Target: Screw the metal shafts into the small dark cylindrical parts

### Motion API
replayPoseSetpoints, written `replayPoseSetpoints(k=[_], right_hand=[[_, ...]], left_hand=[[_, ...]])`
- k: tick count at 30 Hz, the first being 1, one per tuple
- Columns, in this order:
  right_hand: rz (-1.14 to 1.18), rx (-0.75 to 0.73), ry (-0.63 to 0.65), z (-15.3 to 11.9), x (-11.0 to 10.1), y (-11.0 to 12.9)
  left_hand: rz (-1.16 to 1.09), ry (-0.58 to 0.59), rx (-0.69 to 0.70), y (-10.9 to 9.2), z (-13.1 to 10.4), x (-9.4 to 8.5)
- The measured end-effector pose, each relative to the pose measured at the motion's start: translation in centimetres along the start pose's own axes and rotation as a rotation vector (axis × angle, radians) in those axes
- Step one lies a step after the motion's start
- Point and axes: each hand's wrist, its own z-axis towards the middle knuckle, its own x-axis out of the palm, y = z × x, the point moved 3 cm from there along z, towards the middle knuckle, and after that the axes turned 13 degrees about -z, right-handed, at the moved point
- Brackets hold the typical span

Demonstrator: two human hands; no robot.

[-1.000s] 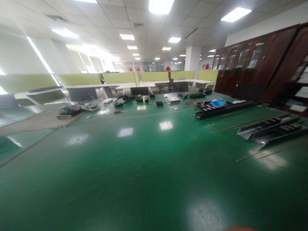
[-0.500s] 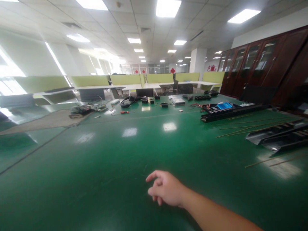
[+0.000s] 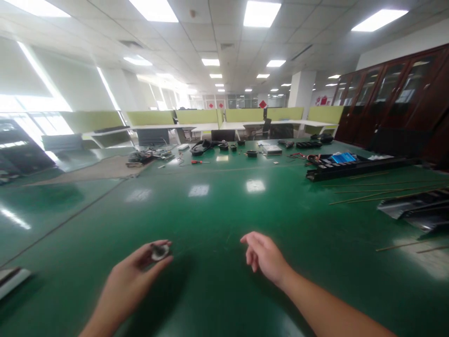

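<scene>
Between the thumb and fingers of my left hand [image 3: 131, 276] is a small round object [image 3: 160, 252], pale with a dark centre; blur hides what it is. This hand is above the near part of the glossy green tabletop [image 3: 217, 210]. To its right, my right hand [image 3: 264, 255] hovers over the same surface, touching nothing I can see. Its index finger and thumb point left and lie close together, the other fingers curl loosely, and nothing shows in them.
A red screwdriver [image 3: 197, 162] lies toward the far side. Black channel pieces [image 3: 361, 167] and thin rods [image 3: 372, 193] are at the right. Electronic parts [image 3: 147, 157] sit back left. A pale-edged object [image 3: 14, 283] stands near left.
My left hand has come into view with the small round object in its grip. The view has turned left, and my right hand appears farther right, its fingers drawn closer together.
</scene>
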Motion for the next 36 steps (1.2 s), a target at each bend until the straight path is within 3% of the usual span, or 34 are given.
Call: replayPoseSetpoints(k=[2, 5, 8, 16, 21, 36], right_hand=[[-0.220, -0.049, -0.060, -0.3, -0.5, 0.0], [-0.463, -0.171, -0.096, -0.9, -0.7, 0.3], [-0.508, -0.206, -0.096, -1.2, -0.6, 0.3], [-0.492, -0.176, -0.082, -1.0, 0.2, 0.0], [-0.464, -0.179, -0.091, -1.3, 0.6, 0.1], [-0.405, -0.097, -0.025, -1.3, 0.8, 0.1]], left_hand=[[-0.140, 0.195, -0.007, -1.5, 0.8, 4.9], [-0.216, 0.357, 0.136, -4.1, 1.1, 11.3], [-0.216, 0.480, 0.305, -5.0, 0.4, 14.1], [-0.215, 0.576, 0.402, -2.3, -0.7, 13.3], [-0.244, 0.497, 0.353, -2.3, -0.3, 13.8], [-0.262, 0.421, 0.239, -2.4, 0.1, 13.5]])
